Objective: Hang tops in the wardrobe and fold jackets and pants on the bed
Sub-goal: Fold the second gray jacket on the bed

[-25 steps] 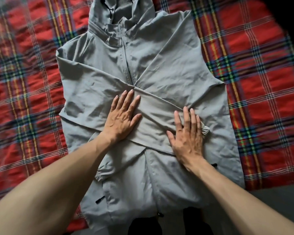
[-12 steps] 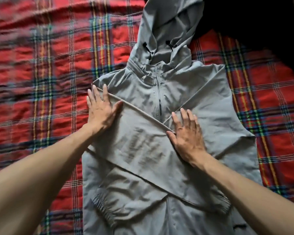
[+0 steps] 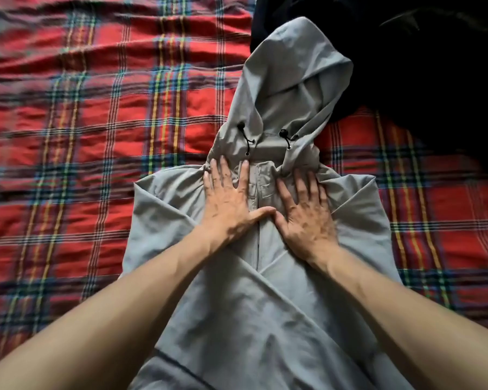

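Note:
A grey hooded jacket (image 3: 265,305) lies front-up on the red plaid bed cover (image 3: 82,122), both sleeves folded across its chest. Its hood (image 3: 290,74) points away from me, with two black drawcord toggles at the neck. My left hand (image 3: 228,201) presses flat on the chest just left of the zip, fingers spread toward the collar. On the other side of the zip my right hand (image 3: 307,212) presses flat as well, fingers straight. The thumbs nearly meet over the zip. Neither hand grips cloth.
A pile of black clothing (image 3: 406,52) lies at the back right, touching the hood. Bare plaid cover stretches to the left and to the right of the jacket.
Both hands slid up the jacket from the crossed sleeves to the chest below the collar and came together at the zip. My view shifted up toward the hood.

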{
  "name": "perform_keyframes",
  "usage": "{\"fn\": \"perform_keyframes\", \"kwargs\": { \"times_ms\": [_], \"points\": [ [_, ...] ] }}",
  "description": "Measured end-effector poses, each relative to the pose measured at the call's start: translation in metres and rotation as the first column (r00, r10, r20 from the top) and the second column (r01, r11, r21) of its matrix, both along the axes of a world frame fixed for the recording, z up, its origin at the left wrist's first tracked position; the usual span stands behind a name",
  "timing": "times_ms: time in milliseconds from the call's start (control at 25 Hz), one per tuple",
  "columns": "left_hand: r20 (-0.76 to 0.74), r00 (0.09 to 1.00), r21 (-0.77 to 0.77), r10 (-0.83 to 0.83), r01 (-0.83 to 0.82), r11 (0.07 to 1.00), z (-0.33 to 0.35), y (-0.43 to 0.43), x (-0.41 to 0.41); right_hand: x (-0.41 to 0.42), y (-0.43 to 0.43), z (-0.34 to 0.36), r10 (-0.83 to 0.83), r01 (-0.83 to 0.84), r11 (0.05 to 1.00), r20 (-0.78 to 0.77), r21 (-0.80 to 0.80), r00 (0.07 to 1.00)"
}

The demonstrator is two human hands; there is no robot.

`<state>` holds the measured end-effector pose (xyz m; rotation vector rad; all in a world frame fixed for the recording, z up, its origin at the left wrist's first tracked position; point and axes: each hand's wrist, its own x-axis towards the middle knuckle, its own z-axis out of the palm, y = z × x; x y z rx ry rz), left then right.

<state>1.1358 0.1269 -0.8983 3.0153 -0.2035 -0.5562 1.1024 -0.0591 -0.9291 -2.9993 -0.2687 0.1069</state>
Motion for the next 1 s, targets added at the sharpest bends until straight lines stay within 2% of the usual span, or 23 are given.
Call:
{"fn": "perform_keyframes", "kwargs": {
  "times_ms": [80,200,240,400,480,560,600,680,760,800,840,920,1000],
  "points": [
    [0.001,1.000,0.008,0.024,-0.024,1.000,0.002,-0.002,0.002,0.000,-0.001,-0.002,0.009,-0.009,0.999,0.016,0.030,1.000],
    [0.171,0.968,-0.078,0.183,-0.172,0.982,0.022,-0.003,0.021,0.004,-0.001,0.002,0.001,-0.002,0.997,0.018,0.071,1.000],
    [0.189,0.960,-0.058,0.208,-0.201,0.978,0.028,-0.004,0.032,0.004,-0.002,0.004,0.002,-0.003,0.996,0.011,0.093,1.000],
    [-0.054,0.957,0.084,0.286,-0.281,0.956,0.033,-0.007,0.069,0.007,-0.006,0.024,0.000,-0.007,0.971,0.028,0.240,1.000],
    [-0.085,0.940,0.063,0.330,-0.326,0.943,0.029,-0.008,0.081,0.044,-0.005,0.046,-0.073,0.001,0.945,0.208,0.326,0.975],
    [-0.100,0.939,0.059,0.330,-0.325,0.944,0.027,-0.010,0.085,0.116,-0.010,0.075,-0.208,0.083,0.936,0.346,0.343,0.915],
    [-0.104,0.938,0.063,0.330,-0.324,0.944,0.028,-0.010,0.087,0.157,-0.016,0.089,-0.232,0.124,0.945,0.354,0.303,0.906],
    [-0.113,0.934,0.056,0.338,-0.334,0.941,0.028,-0.009,0.087,0.218,-0.034,0.105,-0.165,0.145,0.986,0.307,0.084,0.937],
    [-0.111,0.933,0.052,0.342,-0.338,0.940,0.025,-0.008,0.085,0.241,-0.047,0.104,-0.018,0.059,0.988,0.275,-0.141,0.961],
    [-0.101,0.935,0.051,0.341,-0.337,0.940,0.024,-0.008,0.085,0.243,-0.050,0.105,0.024,0.021,0.984,0.250,-0.175,0.968],
    [-0.094,0.934,0.047,0.346,-0.343,0.938,0.023,-0.007,0.087,0.243,-0.049,0.109,0.011,0.019,0.992,0.236,-0.127,0.972],
    [-0.115,0.928,0.041,0.354,-0.352,0.935,0.023,-0.006,0.089,0.246,-0.039,0.126,-0.154,0.134,0.982,0.157,0.130,0.976],
    [-0.165,0.915,0.018,0.368,-0.370,0.929,0.027,-0.005,0.086,0.251,-0.027,0.150,-0.302,0.290,0.872,-0.032,0.393,0.953]
  ]
}}
